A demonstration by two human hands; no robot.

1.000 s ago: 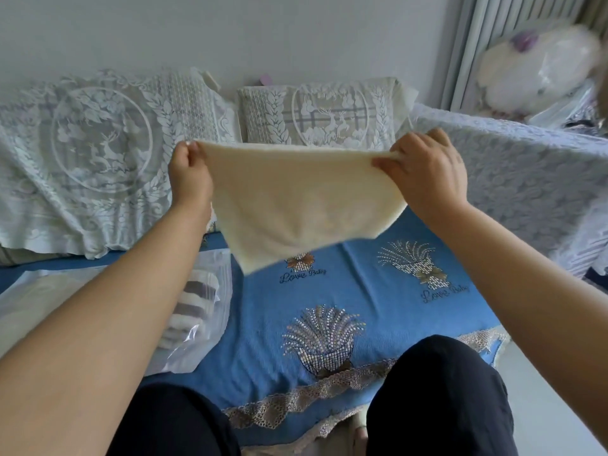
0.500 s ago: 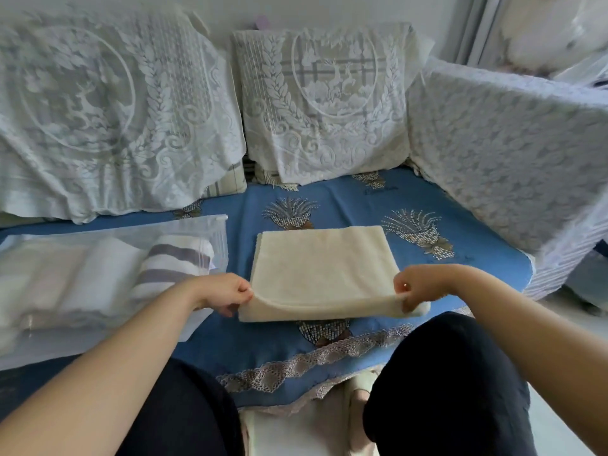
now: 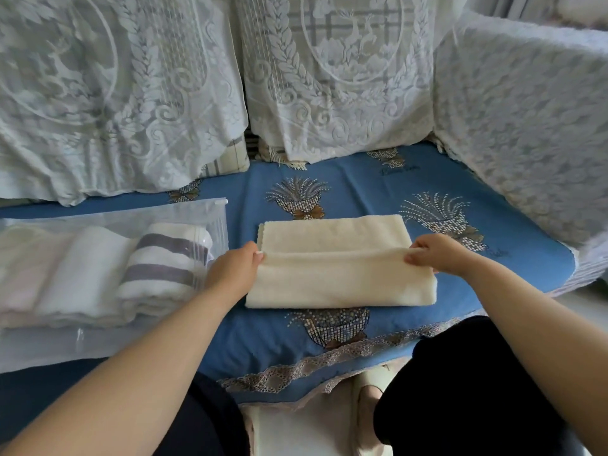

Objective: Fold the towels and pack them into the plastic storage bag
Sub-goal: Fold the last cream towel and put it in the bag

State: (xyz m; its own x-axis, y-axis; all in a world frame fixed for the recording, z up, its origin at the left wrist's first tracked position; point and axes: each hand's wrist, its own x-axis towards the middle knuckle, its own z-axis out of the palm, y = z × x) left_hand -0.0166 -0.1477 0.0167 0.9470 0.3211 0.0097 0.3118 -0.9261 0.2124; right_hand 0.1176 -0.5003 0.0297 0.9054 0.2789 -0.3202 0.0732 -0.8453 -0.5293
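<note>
A cream towel (image 3: 339, 281) lies folded on the blue sofa seat cover (image 3: 362, 192). Its near half is doubled over toward the back, and the fold's edge sits partway across the towel. My left hand (image 3: 235, 269) pinches the left end of that folded edge. My right hand (image 3: 434, 253) pinches its right end. To the left lies a clear plastic storage bag (image 3: 108, 215) with a grey-striped white towel (image 3: 164, 261) and paler folded towels (image 3: 49, 268) inside it.
Lace-covered cushions (image 3: 329, 77) stand along the sofa back, and a lace-draped armrest (image 3: 526, 110) rises on the right. My dark-trousered knees (image 3: 460, 390) are at the seat's lace-trimmed front edge.
The towel was held up in the air, then laid on the seat. Since then both hands have carried its near edge away from me and folded it over.
</note>
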